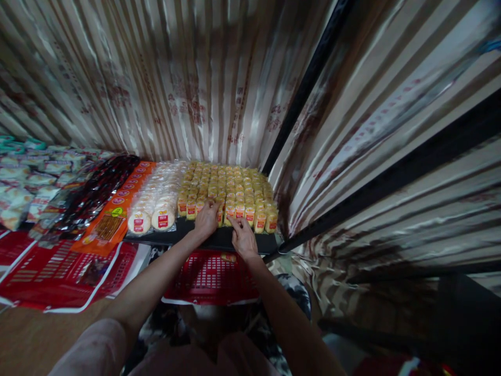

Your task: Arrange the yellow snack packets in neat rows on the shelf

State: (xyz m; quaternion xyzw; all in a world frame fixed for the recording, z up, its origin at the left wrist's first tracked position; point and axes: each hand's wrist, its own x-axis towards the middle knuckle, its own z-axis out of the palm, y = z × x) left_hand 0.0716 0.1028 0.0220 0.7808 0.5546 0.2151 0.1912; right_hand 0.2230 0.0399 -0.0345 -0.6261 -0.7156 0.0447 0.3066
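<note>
Head view, read left to right from my station. Far left: white packets (58, 167) in close rows, then glossy dark packets (104, 183) and an orange bag (117, 209) slanting down toward a red basket (66, 266). Right of these I log two columns of round wrapped crackers (156, 196), white, the front pair showing red labels.

Next, the left hand (207, 216): fingers bent in at the front row of the yellow packs (230, 183), thumb side near them; I cannot tell whether anything is pinched. The packs stand in tight rows on the black shelf (195, 237), right beside the crackers, front labels red. Below the shelf edge, between the forearms, sits a second red basket (211, 284).

The right hand (245, 240) follows: index finger stretched to the front labels, the others curled; grip and firm contact I cannot confirm. Rightmost, a black post (303, 89) slants across the pleated, printed sheeting (195, 68) behind the shelf
</note>
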